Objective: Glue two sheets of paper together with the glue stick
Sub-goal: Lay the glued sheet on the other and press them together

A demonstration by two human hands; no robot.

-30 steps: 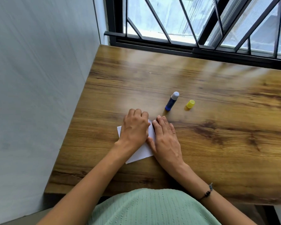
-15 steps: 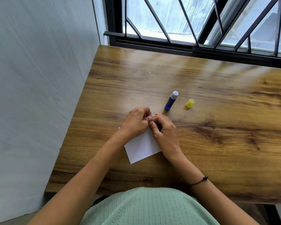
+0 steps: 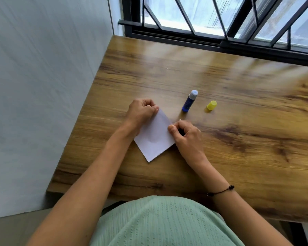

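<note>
White rectangular paper sheet (image 3: 154,137) flat near the wooden table's (image 3: 238,157) front-left corner, turned cornerwise. Left hand (image 3: 140,112) pinching its far corner, right hand (image 3: 187,134) pinching its right edge. Farther back: uncapped blue glue stick (image 3: 189,103), small yellow plastic cap (image 3: 211,105) beside. Barred window (image 3: 220,18) along the far edge.

wooden table (image 3: 220,139) | pale wall (image 3: 43,86) left | barred window (image 3: 220,23) behind, daylight
</note>
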